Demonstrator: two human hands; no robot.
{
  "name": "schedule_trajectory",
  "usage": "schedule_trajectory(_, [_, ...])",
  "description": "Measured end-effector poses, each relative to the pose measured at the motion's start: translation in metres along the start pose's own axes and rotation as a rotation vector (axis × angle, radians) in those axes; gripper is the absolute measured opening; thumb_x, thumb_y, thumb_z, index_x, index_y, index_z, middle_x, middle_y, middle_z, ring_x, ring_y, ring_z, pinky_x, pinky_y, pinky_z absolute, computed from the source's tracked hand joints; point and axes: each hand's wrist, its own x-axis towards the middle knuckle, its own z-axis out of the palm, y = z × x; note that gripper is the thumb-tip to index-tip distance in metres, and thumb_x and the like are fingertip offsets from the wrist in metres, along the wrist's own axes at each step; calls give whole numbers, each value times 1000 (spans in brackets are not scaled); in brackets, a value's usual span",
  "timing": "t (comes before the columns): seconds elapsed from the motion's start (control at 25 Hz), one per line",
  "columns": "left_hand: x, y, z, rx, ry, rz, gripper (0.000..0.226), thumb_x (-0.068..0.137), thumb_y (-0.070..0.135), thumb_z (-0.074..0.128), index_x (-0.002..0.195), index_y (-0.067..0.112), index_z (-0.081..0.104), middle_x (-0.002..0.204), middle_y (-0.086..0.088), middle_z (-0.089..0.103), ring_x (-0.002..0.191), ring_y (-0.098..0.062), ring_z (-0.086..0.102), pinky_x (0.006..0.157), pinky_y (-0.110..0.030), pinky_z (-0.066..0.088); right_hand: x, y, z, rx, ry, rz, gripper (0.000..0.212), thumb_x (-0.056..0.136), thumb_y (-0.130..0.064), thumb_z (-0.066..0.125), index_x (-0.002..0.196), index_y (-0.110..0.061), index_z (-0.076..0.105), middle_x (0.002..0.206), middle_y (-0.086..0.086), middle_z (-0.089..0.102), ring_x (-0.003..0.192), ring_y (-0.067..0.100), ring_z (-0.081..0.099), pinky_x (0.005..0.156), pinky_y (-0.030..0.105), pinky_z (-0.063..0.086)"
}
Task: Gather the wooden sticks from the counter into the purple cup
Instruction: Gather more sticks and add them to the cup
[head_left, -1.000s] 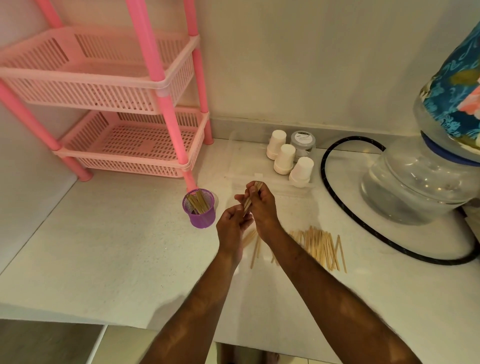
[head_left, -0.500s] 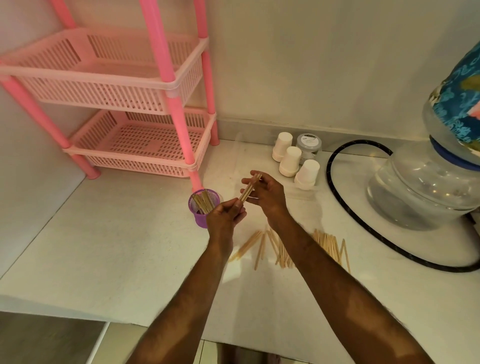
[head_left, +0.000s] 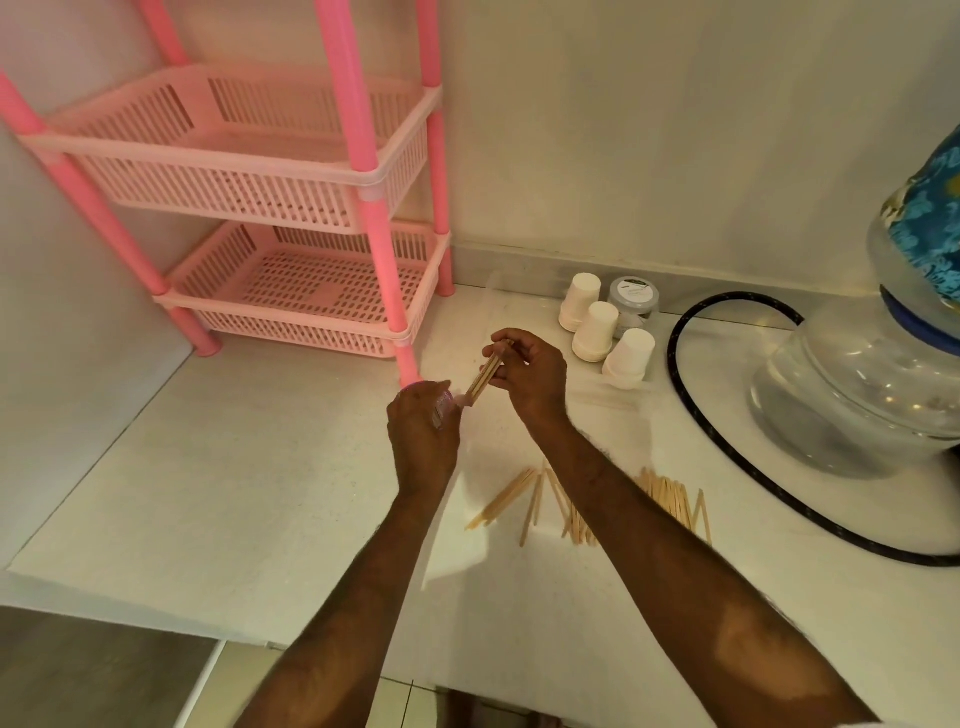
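My right hand (head_left: 532, 376) is shut on a small bundle of wooden sticks (head_left: 485, 375), tilted with the lower ends pointing down-left at the purple cup (head_left: 458, 400). The cup is almost hidden behind my left hand (head_left: 423, 439), which is closed around it; only a sliver of its rim shows. The bundle's lower ends sit at that rim. More sticks lie loose on the white counter (head_left: 234, 493): a few spread ones (head_left: 503, 500) under my right forearm and a denser pile (head_left: 672, 493) to its right.
A pink two-tier basket rack (head_left: 291, 291) stands at the back left, one leg just behind the cup. Three upturned white paper cups (head_left: 597, 327) and a small jar (head_left: 634, 299) sit at the back. A black hose (head_left: 691, 410) loops round a large water bottle (head_left: 857, 395) on the right.
My left hand has left the bundle, moved left and closed around the purple cup, covering it. My right hand has kept the sticks and tipped them towards the cup.
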Motion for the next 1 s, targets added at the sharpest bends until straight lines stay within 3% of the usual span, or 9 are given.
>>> schedule_trajectory(0.08, [2, -11, -3, 209, -31, -61, 66, 79, 42, 79, 132, 9, 58, 135, -11, 61, 125, -28, 54, 105, -45, 49, -1, 4, 13, -38, 20, -59, 12, 94, -4, 59, 101, -7, 69, 90, 12, 74, 84, 26, 72, 72, 41, 63])
schedule_trajectory(0.16, [1, -19, -5, 211, -106, -149, 82, 74, 50, 81, 138, 9, 49, 140, -11, 56, 130, -28, 50, 107, -45, 47, -2, 10, 28, -119, 19, -114, 13, 94, -4, 59, 101, -6, 70, 92, 13, 74, 85, 25, 72, 77, 43, 62])
schedule_trajectory(0.36, [3, -30, -12, -12, -90, -110, 53, 73, 29, 86, 116, 12, 60, 105, -4, 71, 93, -20, 70, 83, -41, 62, -10, 27, 58, -377, -100, -229, 19, 93, -2, 55, 100, -6, 73, 96, 9, 76, 89, 21, 72, 88, 38, 58])
schedule_trajectory(0.48, [2, -28, -14, -33, -86, -147, 58, 72, 20, 87, 120, 10, 57, 106, -4, 71, 94, -18, 70, 86, -36, 61, -12, 35, 62, -658, -261, -301, 20, 95, -12, 54, 103, -8, 72, 101, 9, 76, 91, 25, 70, 88, 34, 55])
schedule_trajectory(0.64, [-2, -29, -11, -139, -91, -168, 46, 77, 11, 83, 115, 11, 59, 100, -3, 70, 89, -16, 71, 77, -30, 63, -10, 39, 64, -906, -432, -293, 23, 93, -23, 63, 112, -10, 70, 109, 11, 74, 99, 28, 68, 93, 35, 52])
schedule_trajectory(0.8, [-1, -30, -13, -70, -101, -155, 62, 76, 9, 82, 128, 12, 48, 122, -14, 61, 112, -26, 59, 94, -38, 53, -4, 36, 69, -985, -475, -276, 22, 95, -28, 60, 107, -12, 70, 103, 10, 74, 95, 29, 69, 84, 34, 52])
schedule_trajectory(1.0, [-2, -32, -9, -125, -118, -141, 53, 72, 9, 87, 119, 7, 61, 108, -7, 71, 99, -23, 70, 79, -43, 62, 0, 37, 67, -1062, -488, -264, 31, 95, -29, 61, 120, -12, 65, 114, 9, 72, 104, 28, 67, 93, 35, 52])
